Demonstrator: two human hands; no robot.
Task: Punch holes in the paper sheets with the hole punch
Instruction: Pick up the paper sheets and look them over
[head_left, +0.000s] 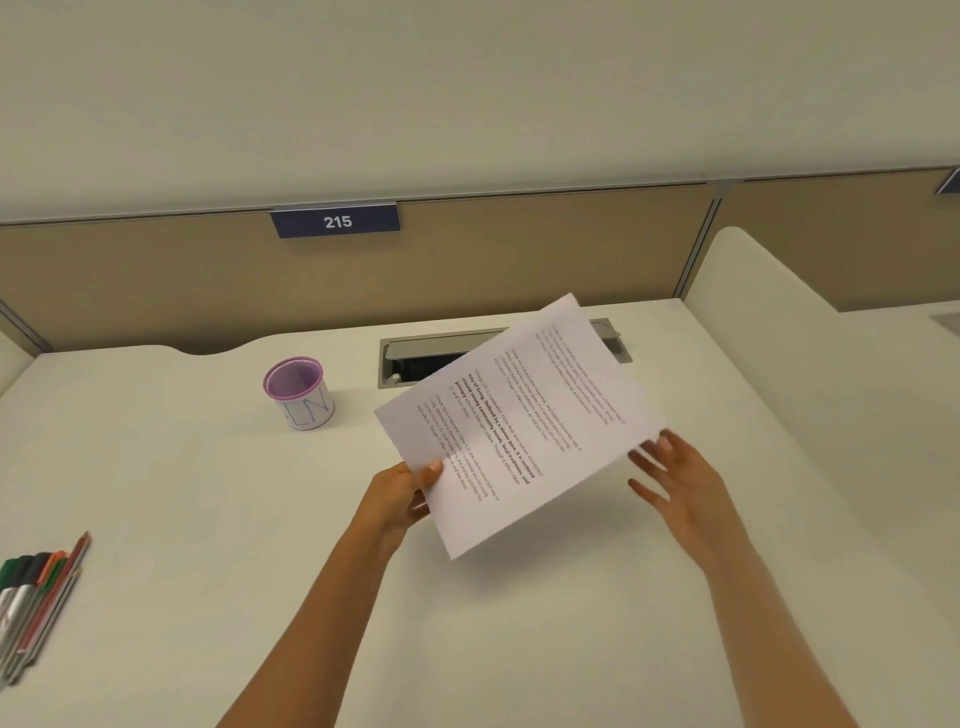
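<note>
Paper: the paper (519, 415) is up off the tabletop (208, 493), tilted, printed side to the camera, its text running slantwise; whether it is one sheet or several, I cannot tell.
Left hand: the left hand (400, 493) has it by the lower-left edge, thumb (432, 466) on top of the page and the other fingers curled underneath, a firm pinch.
Right hand: the right hand (675, 483) is at the paper's right corner, fingers (662, 444) straight and spread, gripping nothing; the tips are right at the edge, and I cannot tell whether they touch it.
Behind the paper: a cable slot (415, 358) sunk in the tabletop with its lid up, its right part hidden by the page.
Cup: a purple mesh cup (301, 395) stands upright left of the slot, a white band with scribbled letters round it; only mesh shows inside.
Pens: a bundle of pens (36, 597) lies on the tabletop at far left, well apart from both hands.
Back: a tan partition (156, 280) carries a plate (336, 222) reading 215.
</note>
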